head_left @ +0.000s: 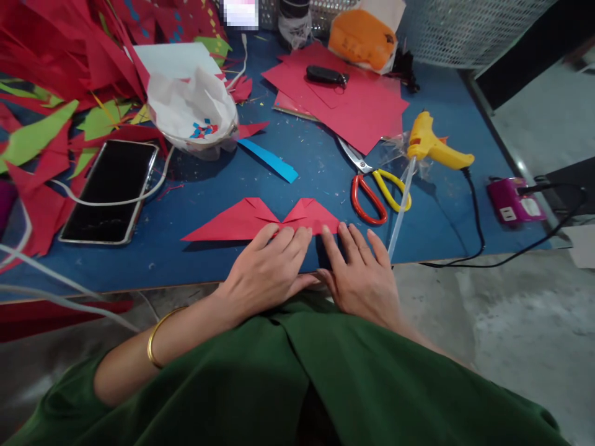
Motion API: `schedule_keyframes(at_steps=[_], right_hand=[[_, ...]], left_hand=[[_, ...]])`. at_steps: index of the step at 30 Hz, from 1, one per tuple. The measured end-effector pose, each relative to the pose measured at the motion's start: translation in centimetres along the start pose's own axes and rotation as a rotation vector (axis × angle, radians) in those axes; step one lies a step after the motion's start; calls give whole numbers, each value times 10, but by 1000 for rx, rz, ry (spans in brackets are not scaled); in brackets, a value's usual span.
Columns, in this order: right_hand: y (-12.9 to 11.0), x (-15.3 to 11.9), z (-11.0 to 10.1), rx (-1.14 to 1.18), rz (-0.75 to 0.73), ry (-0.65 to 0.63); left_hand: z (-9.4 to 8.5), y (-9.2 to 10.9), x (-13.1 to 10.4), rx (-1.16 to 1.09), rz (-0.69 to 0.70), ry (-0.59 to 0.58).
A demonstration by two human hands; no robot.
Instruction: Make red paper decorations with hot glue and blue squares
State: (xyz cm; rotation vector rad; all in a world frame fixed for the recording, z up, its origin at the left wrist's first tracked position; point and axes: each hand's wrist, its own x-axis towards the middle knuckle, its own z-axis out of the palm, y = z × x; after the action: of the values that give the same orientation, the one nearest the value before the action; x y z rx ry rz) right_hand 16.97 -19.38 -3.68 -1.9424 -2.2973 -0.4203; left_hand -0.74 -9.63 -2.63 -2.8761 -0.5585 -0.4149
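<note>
A folded red paper (232, 224) lies on the blue table (209, 176) near its front edge, with two raised peaks and a long point toward the left. My left hand (272, 266) rests on its lower middle edge, fingers flat and slightly spread. On the right, my right hand (360, 272) lies with fingers spread, its fingertips at the paper's right end. Both thumbs point inward at the table edge, close to each other. The paper's lower edge is partly hidden under my fingers.
Scissors (369, 198) and a yellow glue gun (430, 145) lie right of the paper. Behind are red sheets (372, 118) and a blue strip (269, 160). A lined bowl (193, 114), a phone (111, 192) with a white cable and paper scraps (46, 155) occupy the left.
</note>
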Motion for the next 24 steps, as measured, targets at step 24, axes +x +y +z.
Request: schedule_keyframes(at_steps=[24], right_hand=[[-7,6,-4,61,56,91]], left_hand=[[2,-2,-8,-79,-61,-9]])
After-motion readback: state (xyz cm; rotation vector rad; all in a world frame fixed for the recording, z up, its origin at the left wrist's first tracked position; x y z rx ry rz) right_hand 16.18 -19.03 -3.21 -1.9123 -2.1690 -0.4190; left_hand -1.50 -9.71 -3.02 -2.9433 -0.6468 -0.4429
